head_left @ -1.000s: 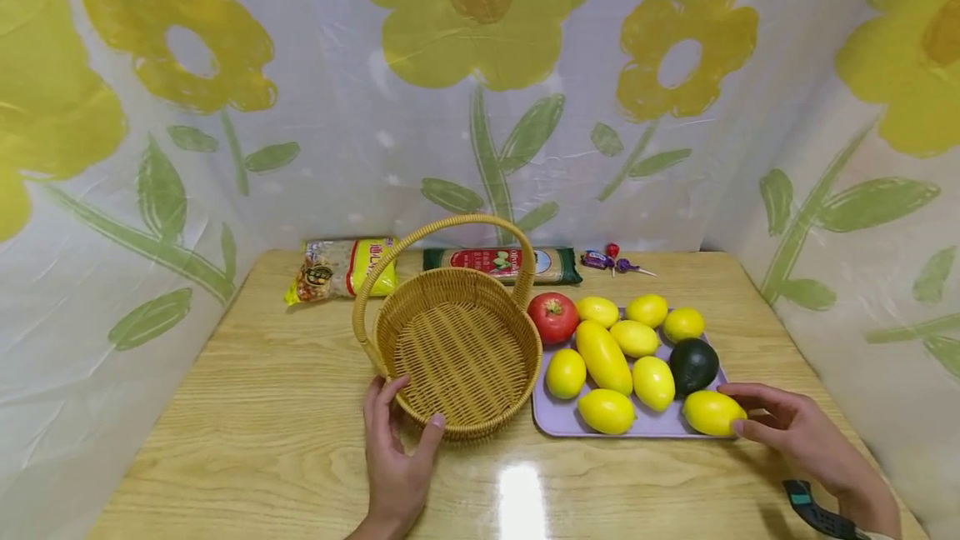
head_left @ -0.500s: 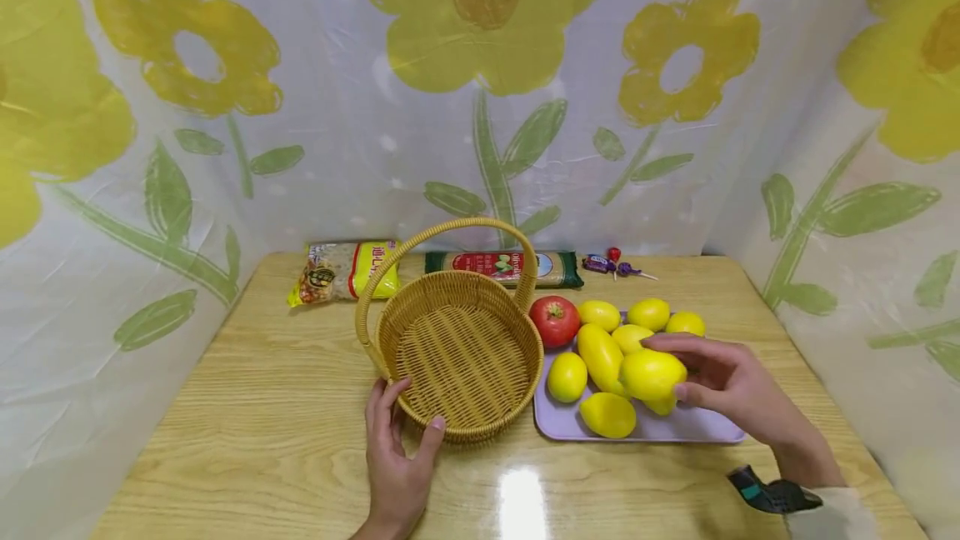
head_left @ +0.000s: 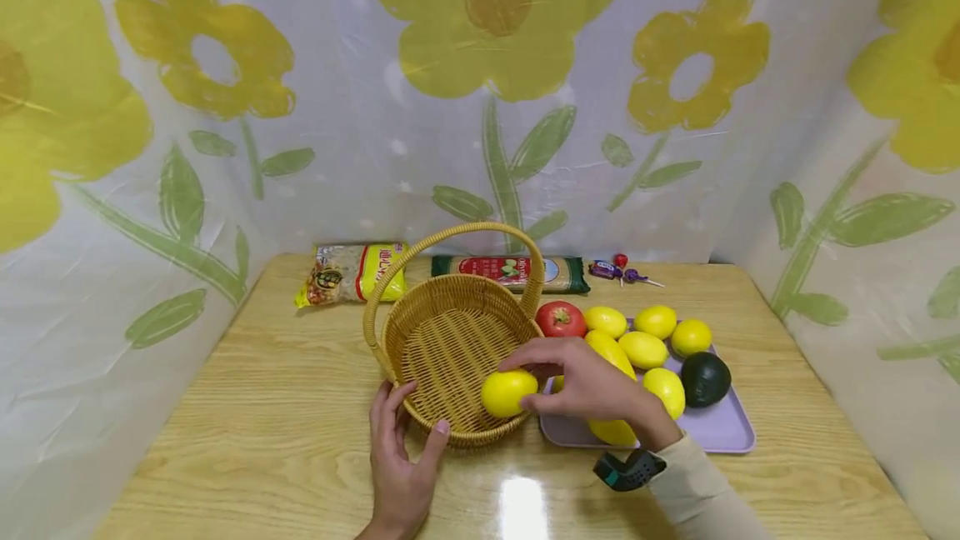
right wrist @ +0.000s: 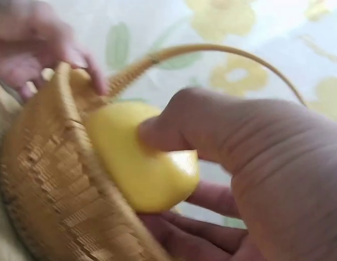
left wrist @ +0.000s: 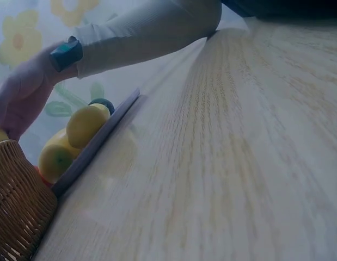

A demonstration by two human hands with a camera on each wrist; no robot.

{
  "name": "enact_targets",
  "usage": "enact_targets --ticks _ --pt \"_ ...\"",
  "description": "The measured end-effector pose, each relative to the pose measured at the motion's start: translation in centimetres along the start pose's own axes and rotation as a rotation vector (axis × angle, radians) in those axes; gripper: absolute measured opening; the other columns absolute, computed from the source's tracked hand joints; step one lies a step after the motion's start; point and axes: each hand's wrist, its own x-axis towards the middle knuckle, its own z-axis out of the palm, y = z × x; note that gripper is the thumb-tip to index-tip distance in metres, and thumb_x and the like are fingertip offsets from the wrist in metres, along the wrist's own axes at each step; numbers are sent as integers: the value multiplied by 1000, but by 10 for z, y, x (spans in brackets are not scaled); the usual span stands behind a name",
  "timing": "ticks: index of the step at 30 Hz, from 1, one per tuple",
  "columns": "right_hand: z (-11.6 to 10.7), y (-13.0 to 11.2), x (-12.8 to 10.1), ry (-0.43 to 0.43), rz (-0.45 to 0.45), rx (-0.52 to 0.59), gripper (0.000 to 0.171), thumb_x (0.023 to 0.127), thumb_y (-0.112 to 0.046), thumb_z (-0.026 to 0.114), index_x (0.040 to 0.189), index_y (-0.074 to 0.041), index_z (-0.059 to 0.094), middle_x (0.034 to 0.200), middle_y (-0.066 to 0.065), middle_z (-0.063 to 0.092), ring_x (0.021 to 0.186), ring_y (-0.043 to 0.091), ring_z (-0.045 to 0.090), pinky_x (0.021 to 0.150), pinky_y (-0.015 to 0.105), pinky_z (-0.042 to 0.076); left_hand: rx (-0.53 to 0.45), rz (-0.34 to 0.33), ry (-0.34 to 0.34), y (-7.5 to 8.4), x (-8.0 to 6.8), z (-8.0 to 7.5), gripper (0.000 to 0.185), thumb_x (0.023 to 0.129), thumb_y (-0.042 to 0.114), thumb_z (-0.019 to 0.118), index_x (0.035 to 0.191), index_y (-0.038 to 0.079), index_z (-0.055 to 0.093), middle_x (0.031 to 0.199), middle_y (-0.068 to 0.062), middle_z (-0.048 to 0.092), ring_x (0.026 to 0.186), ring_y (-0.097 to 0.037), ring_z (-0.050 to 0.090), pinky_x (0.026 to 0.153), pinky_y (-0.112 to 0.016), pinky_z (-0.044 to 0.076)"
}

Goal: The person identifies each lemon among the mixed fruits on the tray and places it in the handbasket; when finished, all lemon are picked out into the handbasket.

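Observation:
My right hand (head_left: 581,377) holds a yellow lemon (head_left: 509,393) between thumb and fingers over the right front rim of the woven basket (head_left: 465,438). In the right wrist view the thumb presses on the lemon (right wrist: 141,163), level with the basket's rim. Nothing lies on the visible basket floor. At the basket's front left, my left hand (head_left: 405,473) grips the rim, its fingers hooked over the edge. A lilac tray (head_left: 723,432) to the right bears several lemons (head_left: 643,350), a longer yellow fruit (head_left: 609,352) and a dark green avocado (head_left: 706,379). My right hand hides part of the tray.
A red pomegranate-like fruit (head_left: 561,319) sits at the tray's back left corner. Along the back lie a yellow food bag (head_left: 352,273), a green-and-red noodle pack (head_left: 510,273) and several small candies (head_left: 618,269). The basket's tall handle (head_left: 457,232) arches above it.
My right hand has picked the lemon off the tray's front right corner and carried it leftward to the basket. The left hand stays at the basket rim.

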Motion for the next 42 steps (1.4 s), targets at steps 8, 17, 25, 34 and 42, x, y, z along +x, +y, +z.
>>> enact_targets --ticks 8,17,25,34,42 --pt "17 -4 11 -24 -51 -50 42 100 -18 82 141 -21 74 143 -2 73 132 17 69 112 37 60 8 44 0 -1 1 1 63 97 -1 77 155 3 52 177 -24 15 162 -51 19 124 -8 30" --pt "-77 40 -51 219 33 207 39 102 6 70 141 1 69 142 26 69 129 27 72 109 39 62 32 -7 -4 1 -3 1 64 99 3 77 157 10 52 178 -23 15 164 -49 17 124 -8 29" --pt "-130 88 -130 546 208 134 37 108 1 65 145 7 64 138 5 76 124 11 73 102 17 59 21 -74 37 6 -8 0 67 101 5 79 160 20 53 179 -20 21 159 -43 35 125 -13 36" --pt "-134 119 -169 641 341 131 43 109 -7 67 150 7 61 139 -10 75 127 1 67 96 11 57 -4 -45 33 3 -7 2 69 99 1 79 161 19 52 178 -19 22 159 -40 35 123 -11 37" --pt "-134 128 -185 508 484 -10 45 108 -16 72 148 3 64 138 -1 76 116 -9 66 95 7 55 3 -38 32 3 -8 0 69 99 1 79 160 19 53 177 -18 22 157 -42 37 122 -11 38"
